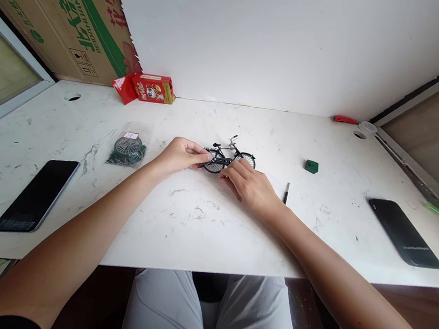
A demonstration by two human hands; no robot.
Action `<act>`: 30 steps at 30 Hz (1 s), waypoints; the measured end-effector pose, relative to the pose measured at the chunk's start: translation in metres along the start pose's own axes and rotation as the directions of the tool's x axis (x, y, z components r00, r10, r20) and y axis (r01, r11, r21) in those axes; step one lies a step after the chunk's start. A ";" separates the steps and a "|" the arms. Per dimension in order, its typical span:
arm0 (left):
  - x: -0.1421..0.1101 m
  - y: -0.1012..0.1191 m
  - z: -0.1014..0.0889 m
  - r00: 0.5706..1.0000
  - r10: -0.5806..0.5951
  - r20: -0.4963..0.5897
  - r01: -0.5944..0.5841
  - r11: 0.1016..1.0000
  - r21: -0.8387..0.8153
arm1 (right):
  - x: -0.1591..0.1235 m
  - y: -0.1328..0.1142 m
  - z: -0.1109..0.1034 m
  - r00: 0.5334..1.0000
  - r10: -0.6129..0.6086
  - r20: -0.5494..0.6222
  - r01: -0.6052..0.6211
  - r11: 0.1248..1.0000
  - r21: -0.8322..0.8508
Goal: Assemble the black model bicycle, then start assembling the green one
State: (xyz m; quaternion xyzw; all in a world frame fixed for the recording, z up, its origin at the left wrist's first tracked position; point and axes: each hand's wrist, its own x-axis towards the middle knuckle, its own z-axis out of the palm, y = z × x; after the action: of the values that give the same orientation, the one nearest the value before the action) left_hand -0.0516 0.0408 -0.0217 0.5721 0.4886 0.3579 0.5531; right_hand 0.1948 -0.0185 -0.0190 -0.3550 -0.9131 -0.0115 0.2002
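A small black model bicycle (226,155) stands upright on the white table, its handlebar and front wheel toward the right. My left hand (183,155) pinches it at the rear wheel, thumb and fingers pressed together there. My right hand (247,183) is at the lower middle of the bicycle, near the pedals, with its fingers bent together. Whatever lies between those fingertips is hidden from me. Just right of my right hand lies a small black screwdriver (286,194). Left of my left hand is a clear plastic bag (128,145) with a wheel and dark green parts inside.
Phones lie at the left (38,195) and right (404,232) of the white table (196,235). A green block (312,166) sits right of the bicycle. Along the back are a red box (155,88), a red-handled tool (345,119) and a white panel (256,42).
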 end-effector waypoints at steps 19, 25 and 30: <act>-0.020 0.004 0.040 0.993 -0.033 0.111 0.038 0.998 -0.045 | -0.004 0.009 -0.004 0.953 0.263 -0.151 -0.195 0.913 0.358; -0.022 0.006 0.041 0.994 -0.029 0.108 0.034 0.998 -0.052 | -0.006 0.013 0.002 0.955 0.254 -0.155 -0.173 0.898 0.406; -0.021 0.007 0.041 0.994 -0.044 0.099 0.050 0.997 -0.062 | -0.007 0.016 0.006 0.952 0.252 -0.171 -0.164 0.897 0.409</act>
State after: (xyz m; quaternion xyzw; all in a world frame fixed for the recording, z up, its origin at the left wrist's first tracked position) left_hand -0.0167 0.0092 -0.0170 0.5591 0.4627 0.3320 0.6025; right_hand 0.2075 -0.0104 -0.0290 -0.4007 -0.8256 0.1530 0.3666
